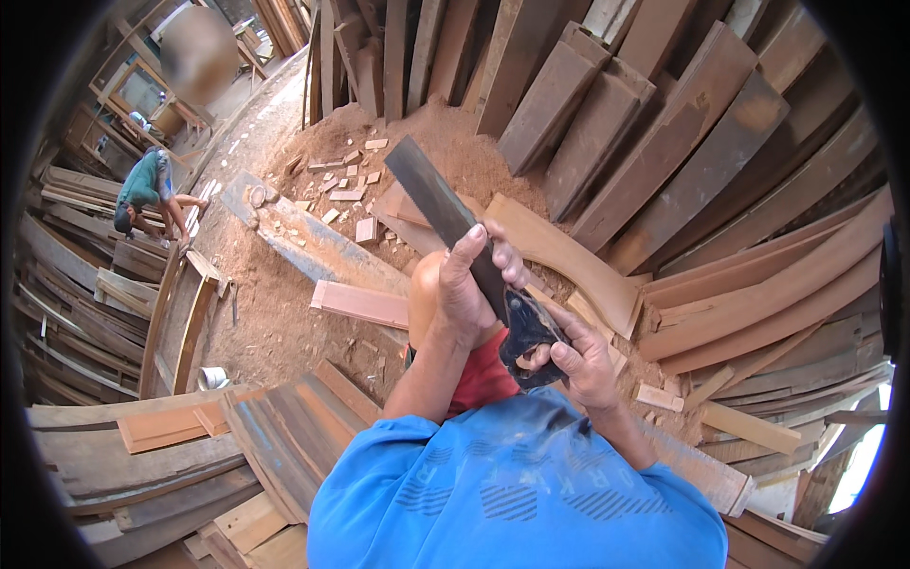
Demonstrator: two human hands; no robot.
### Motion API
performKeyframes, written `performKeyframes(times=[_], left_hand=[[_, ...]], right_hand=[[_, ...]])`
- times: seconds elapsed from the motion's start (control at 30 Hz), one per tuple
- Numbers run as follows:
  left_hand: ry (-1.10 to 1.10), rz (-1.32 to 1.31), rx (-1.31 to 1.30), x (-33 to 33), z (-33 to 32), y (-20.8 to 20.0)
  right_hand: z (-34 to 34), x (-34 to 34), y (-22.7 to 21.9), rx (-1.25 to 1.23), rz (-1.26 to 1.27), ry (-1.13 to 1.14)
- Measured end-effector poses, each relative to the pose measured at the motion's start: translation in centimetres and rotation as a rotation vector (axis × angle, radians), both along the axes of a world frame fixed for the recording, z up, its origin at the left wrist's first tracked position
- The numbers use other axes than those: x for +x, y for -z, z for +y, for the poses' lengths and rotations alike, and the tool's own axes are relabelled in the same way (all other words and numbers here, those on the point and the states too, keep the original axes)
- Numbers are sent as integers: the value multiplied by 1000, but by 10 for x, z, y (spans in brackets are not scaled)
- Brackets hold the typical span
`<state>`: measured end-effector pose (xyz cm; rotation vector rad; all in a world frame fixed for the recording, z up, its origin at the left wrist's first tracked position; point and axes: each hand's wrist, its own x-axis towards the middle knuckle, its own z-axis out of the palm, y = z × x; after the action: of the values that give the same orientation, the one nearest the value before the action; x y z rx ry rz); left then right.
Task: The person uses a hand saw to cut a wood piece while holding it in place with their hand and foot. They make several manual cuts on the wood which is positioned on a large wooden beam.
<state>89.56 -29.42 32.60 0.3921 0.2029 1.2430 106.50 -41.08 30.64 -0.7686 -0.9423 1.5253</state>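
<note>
A person in green [142, 190] bends among stacked planks [66, 275] at far left. Centre — the left hand [469, 284], fingers clenched, grips the blade of a hand saw [441, 213] rising over the sawdust heap [455, 142]. The right hand [583, 365] grasps the saw's dark handle [526, 337] — leaning boards [682, 142] behind.

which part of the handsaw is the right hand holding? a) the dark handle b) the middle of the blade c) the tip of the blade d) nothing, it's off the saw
a: the right hand grips the dark handle of the handsaw, while the left hand wraps the blade just above it.
</note>
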Motion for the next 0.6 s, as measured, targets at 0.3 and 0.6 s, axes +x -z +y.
performKeyframes(times=[0.3, 0.6], left_hand=[[-144, 149, 345, -84, 11, -20], [-349, 938, 33, -163, 49, 90]], right_hand=[[19, 47, 7, 126, -78, 255], [1, 65, 106, -302, -541, 119]])
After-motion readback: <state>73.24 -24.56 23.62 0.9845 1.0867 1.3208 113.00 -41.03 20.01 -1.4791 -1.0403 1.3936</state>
